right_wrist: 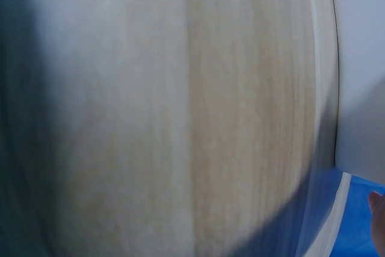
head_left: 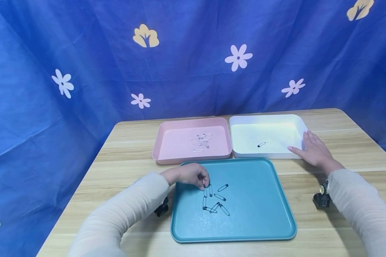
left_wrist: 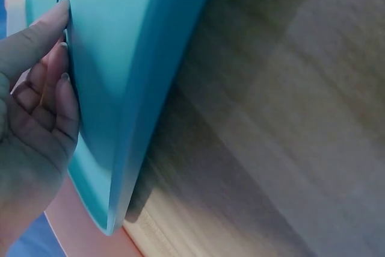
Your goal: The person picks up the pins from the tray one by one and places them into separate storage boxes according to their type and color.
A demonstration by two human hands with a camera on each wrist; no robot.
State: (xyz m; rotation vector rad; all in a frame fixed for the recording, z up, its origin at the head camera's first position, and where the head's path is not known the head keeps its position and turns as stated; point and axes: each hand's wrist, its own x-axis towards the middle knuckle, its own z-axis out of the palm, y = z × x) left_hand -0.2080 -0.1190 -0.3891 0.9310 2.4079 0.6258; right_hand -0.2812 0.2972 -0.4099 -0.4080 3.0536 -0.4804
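Observation:
My left hand (head_left: 193, 175) reaches over the left part of the teal tray (head_left: 254, 200), its fingers bent. Thumb and forefinger pinch the end of a dark safety pin (head_left: 205, 192), also seen at the thumb tip in the left wrist view. Several more dark safety pins (head_left: 220, 197) lie loosely around and below it on the teal tray. My right hand (head_left: 315, 150) rests with fingers spread on the right rim of the white tray (head_left: 276, 155). Inside that tray lies one dark safety pin (head_left: 261, 144). Only a fingertip (right_wrist: 377, 221) of this hand shows in the right wrist view.
Left of the white tray stands a pink tray (head_left: 170, 142) with a cluster of silvery safety pins (head_left: 201, 141). Both sit behind the teal tray on a wooden table (head_left: 132, 139). A blue flowered cloth (head_left: 186, 71) hangs behind the table and at its left.

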